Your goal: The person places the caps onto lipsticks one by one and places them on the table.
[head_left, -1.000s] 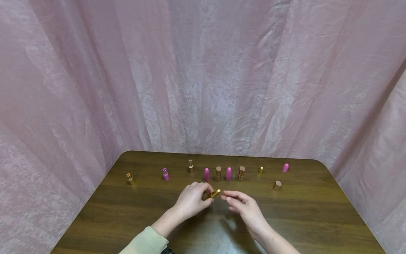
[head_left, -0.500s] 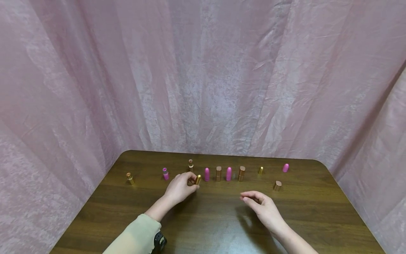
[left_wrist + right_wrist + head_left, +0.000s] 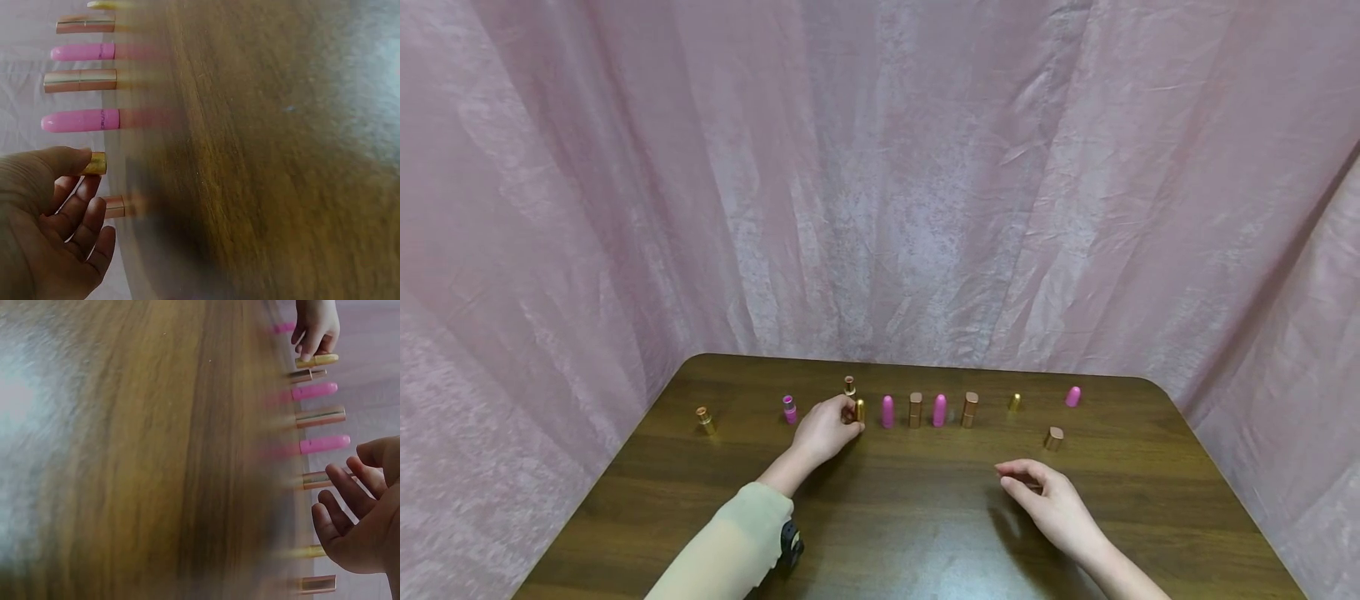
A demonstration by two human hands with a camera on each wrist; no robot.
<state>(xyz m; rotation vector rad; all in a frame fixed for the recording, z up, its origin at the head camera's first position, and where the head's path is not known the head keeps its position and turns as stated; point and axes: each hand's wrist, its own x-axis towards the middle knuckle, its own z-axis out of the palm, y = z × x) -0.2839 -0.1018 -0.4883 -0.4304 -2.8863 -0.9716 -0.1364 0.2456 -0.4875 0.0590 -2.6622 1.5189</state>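
Between thumb and fingers, the left hand (image 3: 826,430) pinches an upright gold lipstick tube (image 3: 860,410) at the left end of a row. In the left wrist view its gold lower end (image 3: 97,163) shows below the thumb. Right of it stand a pink tube (image 3: 888,412), a rose-gold tube (image 3: 915,410), a second pink tube (image 3: 939,411) and another rose-gold tube (image 3: 969,410). An uncapped rose-gold base (image 3: 849,386) is partly hidden behind the left hand. The right hand (image 3: 1056,510) hovers over the table's right part, fingers loosely bent, holding nothing.
At the left stand an uncapped gold base (image 3: 706,420) and an uncapped pink base (image 3: 790,409). On the right are a small gold cap (image 3: 1015,402), a pink cap (image 3: 1072,397) and a rose-gold cap (image 3: 1054,438). Pink curtains (image 3: 880,183) hang behind the wooden table (image 3: 910,517).
The left hand has carried the gold tube from the middle front, back and left to the row, turning it upright. The right hand has drawn away to the right.
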